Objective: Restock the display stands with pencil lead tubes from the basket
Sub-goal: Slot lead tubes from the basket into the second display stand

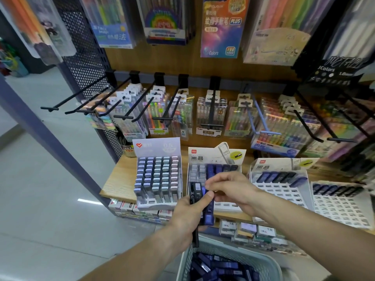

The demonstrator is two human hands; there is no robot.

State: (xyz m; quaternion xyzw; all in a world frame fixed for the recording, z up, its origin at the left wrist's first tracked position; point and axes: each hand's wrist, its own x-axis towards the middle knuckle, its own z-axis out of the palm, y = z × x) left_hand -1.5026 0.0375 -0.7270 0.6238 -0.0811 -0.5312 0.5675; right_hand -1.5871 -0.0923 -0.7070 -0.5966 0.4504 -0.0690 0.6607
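Now the left hand point(187, 213) is curled round a small bundle of dark blue and black plastic pencil lead tubes point(203, 199), held upright in front of the middle white cardboard display stand point(194, 159). The right hand point(229, 189) reaches across, its fingertips point(211, 194) pinching the top of one tube in that bundle, apparently to draw it out. Below, the pale grey mesh basket point(261, 264) holds many more dark tubes in a loose heap. The middle stand has a few blue tubes in its back row and bare slots further forward; two more white stands to its right point(284, 189) are mostly bare too. This looks like the picking step between insertions. Next, the pinched tube would need to be lifted free, turned upright and pushed into a vacant slot of the middle stand.
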